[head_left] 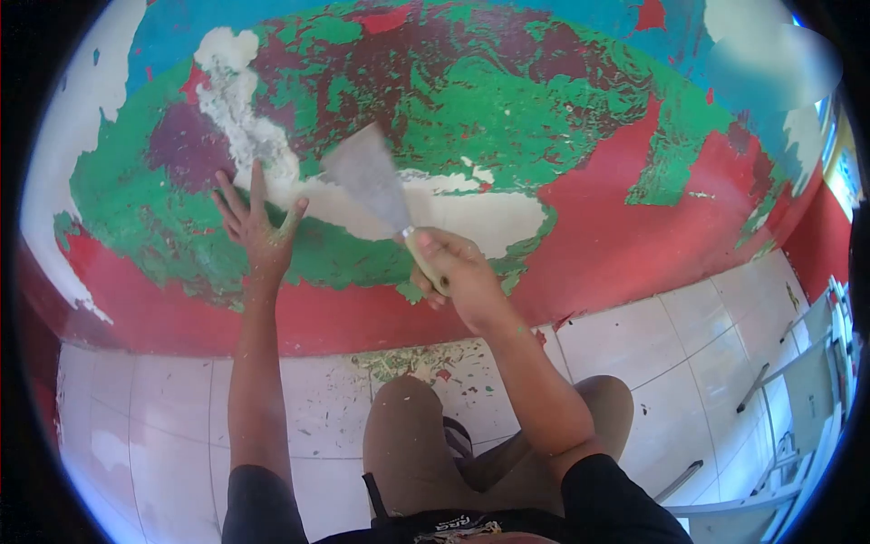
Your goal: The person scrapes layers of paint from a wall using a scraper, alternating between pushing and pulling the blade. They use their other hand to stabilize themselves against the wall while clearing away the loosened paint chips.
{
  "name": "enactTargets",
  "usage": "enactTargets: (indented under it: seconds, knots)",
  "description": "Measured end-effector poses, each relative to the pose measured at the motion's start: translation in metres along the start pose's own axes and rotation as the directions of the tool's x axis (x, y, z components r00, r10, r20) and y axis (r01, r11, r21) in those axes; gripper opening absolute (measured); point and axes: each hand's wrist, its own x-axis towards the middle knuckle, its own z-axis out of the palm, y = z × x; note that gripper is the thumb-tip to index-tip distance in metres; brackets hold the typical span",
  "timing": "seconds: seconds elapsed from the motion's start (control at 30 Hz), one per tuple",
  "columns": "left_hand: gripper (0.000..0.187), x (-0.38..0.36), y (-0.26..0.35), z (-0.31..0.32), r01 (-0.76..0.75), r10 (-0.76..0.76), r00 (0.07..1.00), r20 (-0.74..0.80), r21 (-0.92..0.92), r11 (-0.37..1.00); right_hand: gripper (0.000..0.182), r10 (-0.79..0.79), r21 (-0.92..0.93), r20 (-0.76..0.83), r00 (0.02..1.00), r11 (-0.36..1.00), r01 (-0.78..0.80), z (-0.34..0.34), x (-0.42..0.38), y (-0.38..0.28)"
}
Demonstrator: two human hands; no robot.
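My right hand (pixel 450 270) is closed round the pale handle of a paint scraper (pixel 370 172). Its wide metal blade points up and to the left, slightly blurred, over the wall's bared patch. Fingers spread, my left hand (pixel 260 222) lies against the painted wall (pixel 489 109), just below a rough whitish strip where the paint is gone. Green, maroon, red and blue layers show on the wall, with ragged flaking edges. A smooth off-white bare patch (pixel 494 222) stretches to the right behind the scraper.
Paint flakes (pixel 408 363) lie scattered on the white tiled floor (pixel 163 399) at the wall's foot. My bent knees (pixel 405 426) are close to the wall. Folded metal-framed furniture (pixel 807 390) stands at the right.
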Motion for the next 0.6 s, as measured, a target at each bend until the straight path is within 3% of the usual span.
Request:
enactTargets:
  seconds: [0.07,0.17,0.27,0.33,0.5,0.6]
  knots:
    - [0.091,0.003,0.01,-0.008,0.01,-0.01,1.0,-0.003,-0.021,1.0,0.039,-0.16,0.525,0.1,0.982,0.847,0.085,0.01,-0.002,0.008]
    - [0.079,0.008,0.016,-0.021,-0.025,0.027,0.997,-0.071,0.036,0.999,0.037,-0.263,0.582,0.1,0.96,0.798,0.157,0.027,0.001,0.018]
    - [0.075,0.025,0.018,-0.029,-0.062,0.077,0.991,-0.111,0.129,0.99,0.037,-0.27,0.528,0.111,0.956,0.832,0.174,0.026,0.014,0.039]
    - [0.082,0.04,0.021,-0.032,-0.27,0.28,0.946,-0.162,0.081,0.959,0.038,-0.259,0.494,0.11,0.96,0.852,0.173,0.03,0.014,0.044]
    - [0.089,0.051,0.016,-0.024,-0.285,0.291,0.956,-0.045,0.103,0.953,0.034,-0.046,0.242,0.002,0.999,0.969,0.044,0.039,0.014,0.054]
    - [0.091,0.055,0.01,-0.015,-0.284,0.287,0.958,-0.024,0.085,0.955,0.034,0.034,0.182,0.051,0.998,0.982,-0.043,0.038,0.019,0.063]
